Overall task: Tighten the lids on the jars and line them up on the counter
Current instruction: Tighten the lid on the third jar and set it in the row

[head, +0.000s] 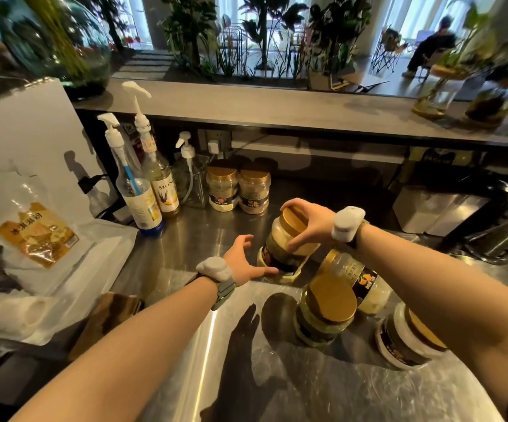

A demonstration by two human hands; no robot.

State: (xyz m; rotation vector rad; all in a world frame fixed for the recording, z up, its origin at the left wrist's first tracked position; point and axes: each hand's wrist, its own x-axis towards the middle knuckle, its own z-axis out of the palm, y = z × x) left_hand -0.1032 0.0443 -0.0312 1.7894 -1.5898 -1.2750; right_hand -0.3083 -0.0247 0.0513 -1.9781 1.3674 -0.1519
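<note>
Head view: the steel counter [185, 239] spans the frame, with two lidded jars [237, 190] standing side by side at its back and three more jars [325, 309] near your right forearm. Your right hand [310, 222] clasps the gold lid [292, 222] of a tilted jar [280, 251]; your left hand [243, 260], fingers spread, reaches toward its base.
</note>
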